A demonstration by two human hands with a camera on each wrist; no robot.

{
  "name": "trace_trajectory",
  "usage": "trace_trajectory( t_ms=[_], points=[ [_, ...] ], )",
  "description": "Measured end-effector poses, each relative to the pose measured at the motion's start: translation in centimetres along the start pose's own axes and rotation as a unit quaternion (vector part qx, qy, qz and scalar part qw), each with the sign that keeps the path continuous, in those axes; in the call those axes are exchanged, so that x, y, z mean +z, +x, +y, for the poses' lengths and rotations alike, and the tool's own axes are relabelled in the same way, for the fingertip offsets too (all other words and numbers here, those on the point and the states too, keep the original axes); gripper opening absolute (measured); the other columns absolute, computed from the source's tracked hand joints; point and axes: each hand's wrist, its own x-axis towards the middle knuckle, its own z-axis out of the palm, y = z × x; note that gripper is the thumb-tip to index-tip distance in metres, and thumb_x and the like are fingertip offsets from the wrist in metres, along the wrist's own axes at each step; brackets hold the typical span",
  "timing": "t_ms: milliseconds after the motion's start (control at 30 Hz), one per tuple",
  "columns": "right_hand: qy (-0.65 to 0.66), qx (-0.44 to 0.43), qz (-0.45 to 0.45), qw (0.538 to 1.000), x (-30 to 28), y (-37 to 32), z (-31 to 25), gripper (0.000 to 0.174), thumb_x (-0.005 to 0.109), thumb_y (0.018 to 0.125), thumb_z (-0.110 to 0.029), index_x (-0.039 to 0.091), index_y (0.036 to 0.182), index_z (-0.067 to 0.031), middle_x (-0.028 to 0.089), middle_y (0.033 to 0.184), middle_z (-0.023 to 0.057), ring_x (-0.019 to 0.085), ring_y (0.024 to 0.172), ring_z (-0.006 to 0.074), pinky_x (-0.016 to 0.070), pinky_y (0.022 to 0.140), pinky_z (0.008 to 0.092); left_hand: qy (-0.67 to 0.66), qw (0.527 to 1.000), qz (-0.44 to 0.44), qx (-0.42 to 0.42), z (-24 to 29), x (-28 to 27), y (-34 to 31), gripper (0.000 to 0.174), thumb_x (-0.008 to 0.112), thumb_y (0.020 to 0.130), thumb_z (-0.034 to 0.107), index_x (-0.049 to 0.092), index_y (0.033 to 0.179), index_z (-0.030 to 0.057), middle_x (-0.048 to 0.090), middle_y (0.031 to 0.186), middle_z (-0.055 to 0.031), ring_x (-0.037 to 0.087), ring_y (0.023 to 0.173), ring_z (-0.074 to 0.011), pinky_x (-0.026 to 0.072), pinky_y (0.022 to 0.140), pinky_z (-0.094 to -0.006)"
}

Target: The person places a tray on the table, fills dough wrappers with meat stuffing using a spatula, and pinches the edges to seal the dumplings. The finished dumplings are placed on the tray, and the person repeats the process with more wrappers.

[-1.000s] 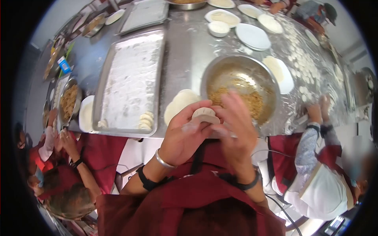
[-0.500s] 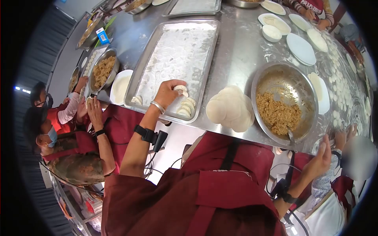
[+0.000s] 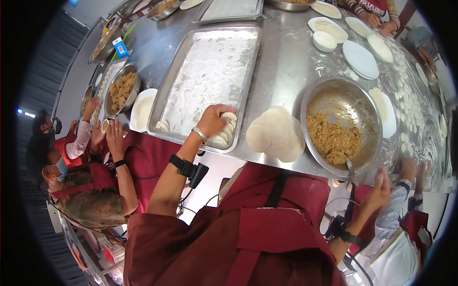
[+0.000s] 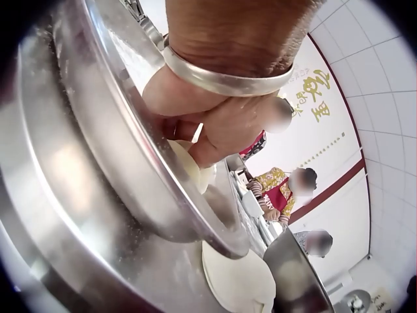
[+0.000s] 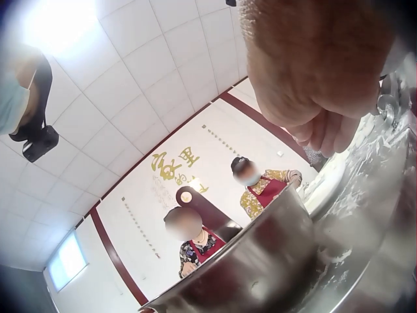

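My left hand (image 3: 212, 123) is low over the near right corner of the floured metal tray (image 3: 210, 62), fingers curled round a pleated dumpling (image 3: 230, 116) at the top of a short row of dumplings (image 3: 221, 138). In the left wrist view the hand (image 4: 225, 124) reaches over the tray rim, its fingertips against the pale dough (image 4: 186, 162). Off the table's front edge, my right hand (image 3: 378, 191) hangs in the air with loosely bent fingers and nothing in it. The right wrist view shows that hand (image 5: 319, 75) above and beyond a steel bowl (image 5: 254, 261).
Overlapping round wrappers (image 3: 274, 133) lie between the tray and a steel bowl of filling (image 3: 334, 138) with a spoon. White plates (image 3: 360, 59) and scattered dough pieces (image 3: 409, 86) are on the right. Other people work at the left, right and far sides; one dumpling (image 3: 163, 126) lies at the tray's near left.
From both hands together around a dumpling, my left hand moved to the tray and then lowered it to the row's top. The right hand swung out right, then dropped slightly.
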Motion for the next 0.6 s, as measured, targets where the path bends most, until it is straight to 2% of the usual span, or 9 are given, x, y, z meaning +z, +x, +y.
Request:
trace_trajectory(
  t_ms=[133, 233, 333, 433, 533, 600],
  points=[
    [-0.001, 0.006, 0.0, 1.0, 0.0, 0.0, 1.2, 0.032, 0.053, 0.096, -0.006, 0.061, 0.124, 0.0064, 0.065, 0.12, 0.0187, 0.063, 0.113, 0.0244, 0.0481, 0.1, 0.0351, 0.109, 0.99, 0.022, 0.084, 0.1, -0.1, 0.1, 0.032, 0.062, 0.076, -0.007, 0.072, 0.105, 0.0027, 0.067, 0.098, -0.013, 0.065, 0.091, -0.0271, 0.0508, 0.085, -0.0322],
    [-0.003, 0.011, 0.0, 1.0, -0.2, 0.0, 2.1, 0.031, 0.053, 0.096, -0.005, 0.061, 0.124, 0.0063, 0.066, 0.12, 0.0189, 0.063, 0.112, 0.0247, 0.0482, 0.1, 0.0351, 0.149, 0.978, 0.024, 0.141, -0.5, -0.2, 0.3, 0.037, 0.061, 0.076, -0.01, 0.072, 0.108, 0.0054, 0.065, 0.095, -0.0066, 0.059, 0.078, -0.0184, 0.0483, 0.074, -0.0273],
    [0.01, 0.02, 0.003, 1.0, -0.3, 0.0, 2.6, 0.031, 0.054, 0.095, -0.004, 0.062, 0.123, 0.0064, 0.066, 0.119, 0.0189, 0.064, 0.111, 0.0246, 0.0486, 0.099, 0.0346, 0.138, 0.979, 0.028, 0.146, -0.7, -0.2, 0.5, 0.037, 0.06, 0.075, -0.01, 0.071, 0.107, 0.0045, 0.065, 0.096, -0.0079, 0.059, 0.078, -0.0191, 0.0478, 0.073, -0.0269],
    [0.009, 0.03, 0.007, 0.999, -0.5, 0.1, 3.2, 0.03, 0.054, 0.095, -0.004, 0.062, 0.122, 0.0063, 0.066, 0.118, 0.0184, 0.064, 0.11, 0.0246, 0.049, 0.098, 0.0342, 0.141, 0.982, 0.032, 0.121, 0.4, 0.0, 0.1, 0.034, 0.057, 0.074, -0.011, 0.072, 0.101, 0.0032, 0.067, 0.098, -0.0145, 0.063, 0.097, -0.0321, 0.0495, 0.089, -0.0352],
    [-0.014, 0.025, -0.003, 1.0, -0.4, 0.0, 4.0, 0.03, 0.055, 0.095, -0.005, 0.063, 0.122, 0.0059, 0.067, 0.117, 0.0176, 0.065, 0.109, 0.0252, 0.0494, 0.097, 0.0345, 0.254, 0.943, 0.048, 0.211, -0.1, 0.0, 0.0, 0.033, 0.058, 0.075, -0.009, 0.072, 0.101, 0.0039, 0.067, 0.099, -0.0141, 0.061, 0.101, -0.0325, 0.0482, 0.091, -0.0356],
    [-0.031, 0.018, -0.009, 0.999, -0.4, 0.0, 4.6, 0.03, 0.055, 0.095, -0.005, 0.063, 0.122, 0.0056, 0.067, 0.117, 0.0165, 0.065, 0.109, 0.0261, 0.0495, 0.096, 0.0352, 0.261, 0.943, 0.038, 0.205, -0.4, 0.2, 0.0, 0.033, 0.058, 0.076, -0.008, 0.072, 0.102, 0.0044, 0.067, 0.101, -0.0142, 0.06, 0.104, -0.0329, 0.0477, 0.093, -0.036]
  ],
)
